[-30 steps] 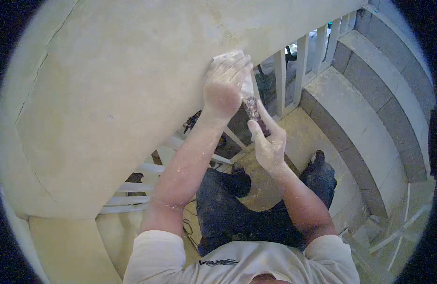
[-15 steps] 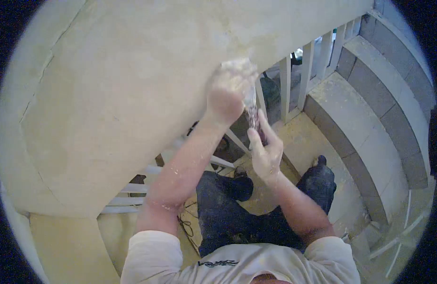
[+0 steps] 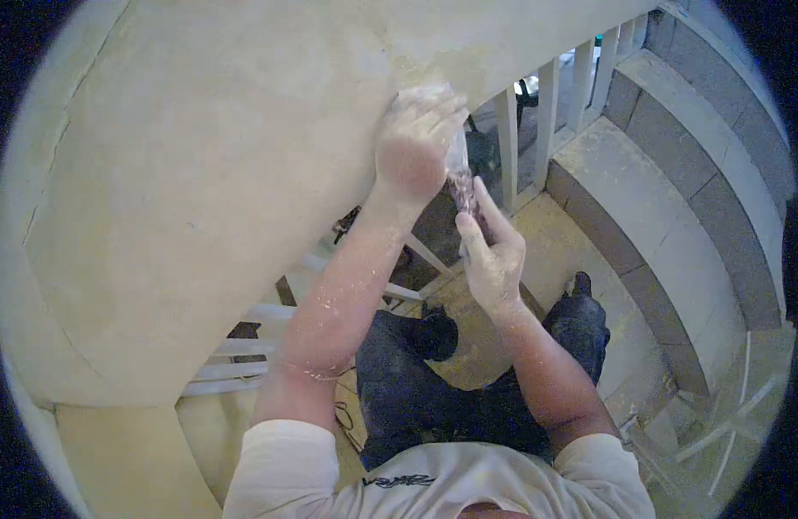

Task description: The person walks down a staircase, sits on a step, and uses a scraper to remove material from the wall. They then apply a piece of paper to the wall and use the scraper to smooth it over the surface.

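Observation:
My right hand [image 3: 494, 259] is closed around the mottled reddish-brown handle of a putty knife [image 3: 464, 192]. Its pale blade runs up beside and partly beneath my left hand [image 3: 414, 143]. The left fingers are bent together over a whitish edge, against the pale plastered surface [image 3: 243, 138] near its lower rim; what lies under the palm is hidden. White dust or plaster coats both hands, and specks of it dot the left forearm.
Curved tiled steps [image 3: 624, 173] rise on the right. White balusters [image 3: 508, 147] stand beyond the surface's edge, with more rails [image 3: 243, 346] at lower left. Below me are my dark-trousered legs [image 3: 399, 372] and a cable [image 3: 343, 415]. A crack runs down the surface's left side.
Both hands sit slightly higher in view, along with the knife. The whole scene has shifted a little up and left. Both hands keep the same hold.

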`<state>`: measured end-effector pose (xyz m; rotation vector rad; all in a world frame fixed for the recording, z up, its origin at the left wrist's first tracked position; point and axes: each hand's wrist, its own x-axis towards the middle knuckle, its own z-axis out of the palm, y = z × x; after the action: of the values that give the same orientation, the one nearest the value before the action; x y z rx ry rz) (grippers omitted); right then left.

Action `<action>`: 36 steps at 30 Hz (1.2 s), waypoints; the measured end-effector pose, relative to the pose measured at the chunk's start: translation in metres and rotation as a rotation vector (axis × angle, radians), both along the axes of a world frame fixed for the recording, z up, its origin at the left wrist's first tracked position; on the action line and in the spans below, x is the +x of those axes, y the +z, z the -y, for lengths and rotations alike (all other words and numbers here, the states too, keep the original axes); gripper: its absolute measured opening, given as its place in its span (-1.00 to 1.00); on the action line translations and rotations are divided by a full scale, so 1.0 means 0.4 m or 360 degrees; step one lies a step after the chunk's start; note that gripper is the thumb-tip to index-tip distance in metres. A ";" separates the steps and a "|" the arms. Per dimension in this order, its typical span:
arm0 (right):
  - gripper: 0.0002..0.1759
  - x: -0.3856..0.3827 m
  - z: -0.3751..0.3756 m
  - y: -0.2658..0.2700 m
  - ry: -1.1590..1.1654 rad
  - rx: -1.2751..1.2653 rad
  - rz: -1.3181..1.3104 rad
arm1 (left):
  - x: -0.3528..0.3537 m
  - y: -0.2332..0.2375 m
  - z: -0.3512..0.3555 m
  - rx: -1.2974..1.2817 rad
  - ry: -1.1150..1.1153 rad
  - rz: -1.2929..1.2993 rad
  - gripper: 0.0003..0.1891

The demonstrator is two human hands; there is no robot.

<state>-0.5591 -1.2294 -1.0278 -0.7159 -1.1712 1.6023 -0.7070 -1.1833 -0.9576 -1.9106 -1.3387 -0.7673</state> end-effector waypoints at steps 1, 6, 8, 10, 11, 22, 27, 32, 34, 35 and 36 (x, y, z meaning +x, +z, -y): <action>-0.49 -0.006 -0.001 -0.001 -0.0046 0.0081 -0.0020 | 0.003 0.009 -0.001 -0.0004 0.0029 -0.0009 -0.76; -0.49 -0.003 -0.025 0.022 0.0007 -0.0021 0.0132 | -0.013 0.033 -0.022 -0.0029 -0.0008 -0.0041 -0.75; -0.48 -0.008 -0.011 -0.001 -0.0047 0.0048 0.0082 | -0.004 0.029 -0.020 -0.0006 -0.0024 -0.0025 -0.74; -0.49 -0.034 -0.026 0.003 -0.0254 0.0349 0.0070 | -0.007 0.042 -0.017 -0.0021 0.0004 -0.0123 -0.73; -0.49 -0.034 -0.034 0.019 -0.0248 0.0341 0.0061 | -0.006 0.054 -0.027 -0.0029 0.0011 -0.0132 -0.73; -0.48 0.021 -0.054 0.067 -0.0088 0.0121 0.0069 | 0.019 0.042 -0.050 0.0005 0.0075 -0.0095 -0.74; -0.49 0.021 -0.060 0.091 -0.0062 0.0100 0.0101 | 0.017 0.079 -0.052 0.0017 0.0051 -0.0139 -0.76; -0.49 0.025 -0.039 0.060 -0.0007 0.0161 0.0176 | 0.020 0.062 -0.020 0.0038 0.0028 0.0010 -0.72; -0.49 0.016 -0.055 0.076 -0.0080 0.0221 0.0130 | 0.008 0.084 -0.045 0.0038 0.0055 -0.0041 -0.73; -0.48 0.016 -0.065 0.089 -0.0142 0.0281 0.0101 | 0.014 0.097 -0.048 0.0037 0.0093 -0.0075 -0.73; -0.48 0.013 -0.072 0.101 -0.0130 0.0231 -0.0011 | 0.021 0.092 -0.045 0.0035 0.0098 -0.0070 -0.73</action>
<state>-0.5538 -1.2007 -0.9875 -0.6551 -1.2239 1.4353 -0.6988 -1.1652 -0.9207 -1.8499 -1.3502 -0.7031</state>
